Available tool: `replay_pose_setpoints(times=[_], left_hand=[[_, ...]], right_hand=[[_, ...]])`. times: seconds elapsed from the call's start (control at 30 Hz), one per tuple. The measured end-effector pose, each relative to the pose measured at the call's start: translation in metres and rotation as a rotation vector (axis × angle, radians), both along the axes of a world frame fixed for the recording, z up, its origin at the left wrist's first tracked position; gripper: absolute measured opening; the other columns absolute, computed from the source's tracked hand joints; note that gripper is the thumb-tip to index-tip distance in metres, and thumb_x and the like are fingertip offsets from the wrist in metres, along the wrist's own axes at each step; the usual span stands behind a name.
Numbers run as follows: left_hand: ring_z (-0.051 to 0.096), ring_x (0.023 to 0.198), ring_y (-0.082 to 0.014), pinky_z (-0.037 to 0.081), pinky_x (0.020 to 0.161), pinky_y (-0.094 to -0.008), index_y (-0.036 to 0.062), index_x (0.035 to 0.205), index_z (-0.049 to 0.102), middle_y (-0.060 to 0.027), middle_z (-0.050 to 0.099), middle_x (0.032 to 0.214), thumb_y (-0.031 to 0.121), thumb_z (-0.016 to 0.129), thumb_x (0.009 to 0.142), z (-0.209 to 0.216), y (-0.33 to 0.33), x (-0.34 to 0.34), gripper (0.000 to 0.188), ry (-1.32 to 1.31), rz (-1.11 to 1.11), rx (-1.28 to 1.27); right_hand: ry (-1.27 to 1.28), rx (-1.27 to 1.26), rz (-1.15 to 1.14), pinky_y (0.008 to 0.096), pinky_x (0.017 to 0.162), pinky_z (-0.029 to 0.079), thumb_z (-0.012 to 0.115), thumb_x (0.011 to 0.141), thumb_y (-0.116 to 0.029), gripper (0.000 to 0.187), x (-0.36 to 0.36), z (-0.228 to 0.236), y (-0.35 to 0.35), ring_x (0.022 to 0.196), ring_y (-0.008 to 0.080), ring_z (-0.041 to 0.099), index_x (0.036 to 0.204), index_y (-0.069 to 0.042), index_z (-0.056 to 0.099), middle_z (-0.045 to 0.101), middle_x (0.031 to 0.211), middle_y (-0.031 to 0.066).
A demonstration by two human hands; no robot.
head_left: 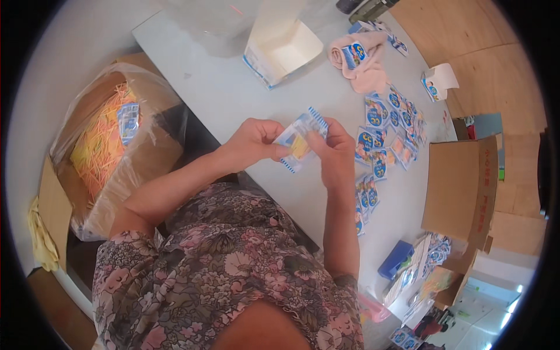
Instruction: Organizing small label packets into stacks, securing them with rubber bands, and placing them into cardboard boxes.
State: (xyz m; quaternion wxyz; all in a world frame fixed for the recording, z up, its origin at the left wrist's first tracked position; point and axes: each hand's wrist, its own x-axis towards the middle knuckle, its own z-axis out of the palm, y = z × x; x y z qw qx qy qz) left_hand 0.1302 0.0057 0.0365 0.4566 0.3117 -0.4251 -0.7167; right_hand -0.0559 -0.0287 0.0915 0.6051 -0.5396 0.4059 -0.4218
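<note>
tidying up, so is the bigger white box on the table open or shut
Open: the white box has its flap back and its pale inside showing.

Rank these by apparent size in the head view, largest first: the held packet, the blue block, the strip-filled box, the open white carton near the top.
1. Strip-filled box
2. Open white carton
3. Held packet
4. Blue block
Apparent size only; the packet may be nearer.

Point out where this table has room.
Bare tabletop lies between the open white box and the left hand; a smaller patch shows between the held packet and the floral clothing. Past the right hand, scattered packets and a towel crowd it.
</note>
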Motion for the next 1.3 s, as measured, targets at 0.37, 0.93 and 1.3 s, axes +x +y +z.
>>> replay_pose_setpoints(times=[0.37,0.93,1.3], left_hand=[[0.063,0.092,-0.0086,0.051,0.081,-0.0248,0.0011,0.111,0.063,-0.0032,0.068,0.100,0.000,0.069,0.085,-0.004,-0.004,0.002,0.027,0.047,0.046,-0.101],[0.066,0.071,-0.0226,0.052,0.064,-0.0334,0.0037,0.089,0.070,-0.0089,0.069,0.082,0.008,0.069,0.082,0.020,0.087,0.202,0.009,-1.066,0.945,-0.381],[0.065,0.076,-0.0271,0.051,0.067,-0.0399,0.0097,0.080,0.070,-0.0078,0.069,0.079,0.016,0.072,0.069,-0.085,0.153,0.348,0.013,-1.865,0.635,0.091]], right_hand=[[0.155,-0.139,0.004,0.0264,0.078,0.051,0.071,0.079,0.002,0.026,0.006,0.009,0.003,0.082,0.0105,0.063,0.104,0.002,0.064,0.069,0.094,0.0052],[0.300,-0.319,-0.169,0.0303,0.079,0.053,0.065,0.082,0.006,0.025,-0.017,-0.051,-0.001,0.086,0.0192,0.064,0.107,0.008,0.060,0.067,0.101,0.0148],[0.260,-0.238,-0.086,0.0320,0.083,0.054,0.063,0.082,0.008,0.025,-0.009,-0.053,0.010,0.089,0.0202,0.065,0.107,0.009,0.059,0.067,0.102,0.0155]])
